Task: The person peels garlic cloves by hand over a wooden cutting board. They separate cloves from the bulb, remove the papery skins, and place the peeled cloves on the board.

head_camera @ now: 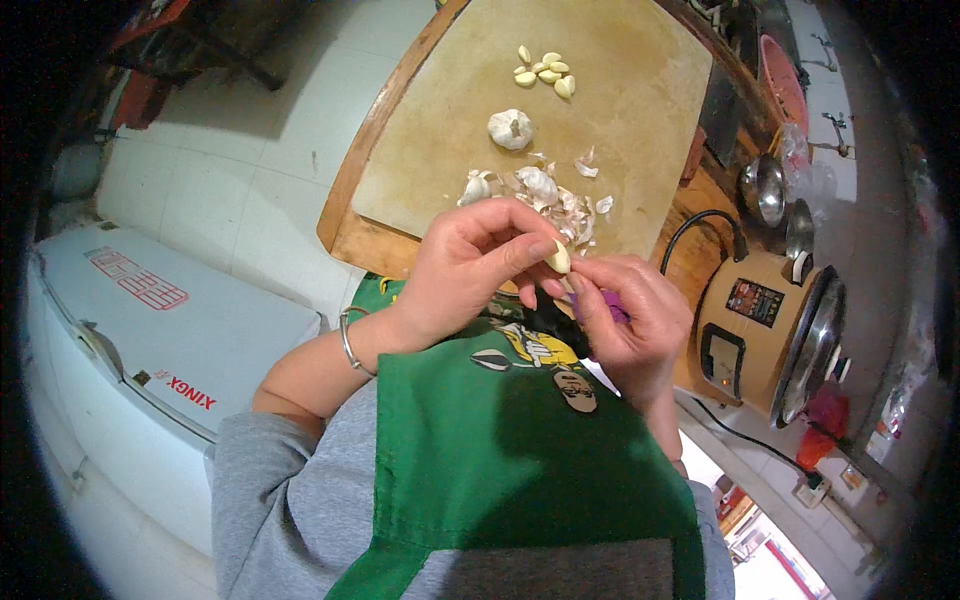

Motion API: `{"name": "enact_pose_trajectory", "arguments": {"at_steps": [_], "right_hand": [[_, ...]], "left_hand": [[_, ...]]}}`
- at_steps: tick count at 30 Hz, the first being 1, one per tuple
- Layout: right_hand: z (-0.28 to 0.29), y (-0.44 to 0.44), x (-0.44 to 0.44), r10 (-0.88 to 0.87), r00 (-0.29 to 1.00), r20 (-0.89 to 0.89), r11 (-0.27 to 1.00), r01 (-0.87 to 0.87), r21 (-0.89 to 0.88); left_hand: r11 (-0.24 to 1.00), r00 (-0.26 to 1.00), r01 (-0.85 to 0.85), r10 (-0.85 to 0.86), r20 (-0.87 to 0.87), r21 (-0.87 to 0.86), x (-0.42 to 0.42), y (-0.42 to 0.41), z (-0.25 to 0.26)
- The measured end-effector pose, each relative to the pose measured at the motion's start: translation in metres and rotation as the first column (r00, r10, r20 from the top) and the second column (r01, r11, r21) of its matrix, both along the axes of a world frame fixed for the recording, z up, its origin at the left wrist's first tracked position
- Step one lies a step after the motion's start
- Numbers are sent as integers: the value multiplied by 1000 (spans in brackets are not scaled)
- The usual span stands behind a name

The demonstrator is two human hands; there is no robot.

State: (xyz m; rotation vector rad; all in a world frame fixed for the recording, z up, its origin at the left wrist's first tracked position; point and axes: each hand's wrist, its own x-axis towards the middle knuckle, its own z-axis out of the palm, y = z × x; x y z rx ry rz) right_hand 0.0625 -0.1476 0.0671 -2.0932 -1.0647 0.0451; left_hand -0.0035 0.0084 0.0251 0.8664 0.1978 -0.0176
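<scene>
My left hand [480,274] pinches a pale peeled-looking garlic clove [558,257] between thumb and fingers. At the clove's lower end, the thumb and forefinger of my right hand [637,319] are closed together on its tip. Something purple [604,305], which I cannot identify, shows partly behind the right hand. Just beyond my hands, loose garlic skins [574,214] and partly broken garlic pieces [538,185] lie on a worn cutting board [420,150]. A whole garlic bulb [511,130] sits farther up, and several peeled cloves [550,72] are grouped near the far end.
Right of the board stands a tan electric cooker [750,330] with a metal lid and black cord. Metal bowls [763,191] and a pink basin [782,82] are beyond it. A white chest freezer [172,300] stands at left. My green apron [450,442] hangs below the hands.
</scene>
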Motion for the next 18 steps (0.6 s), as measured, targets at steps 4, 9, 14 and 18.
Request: {"name": "enact_pose_trajectory", "arguments": {"at_steps": [4,9,14,18], "right_hand": [[6,1,-2,29,999,-28,998,-31,-59],[9,2,-1,52,998,-34,992,-55,-111],[4,2,2,46,999,29,995,-43,-91],[1,-1,8,-129,992,-16,989,128,-71]], "left_hand": [[999,999,14,-12,-47,48,-4,-2,0],[995,999,26,-22,-44,98,-4,-1,1],[993,998,59,-58,-14,99,-5,-3,3],[997,997,75,-75,10,2,-2,2,4]]}}
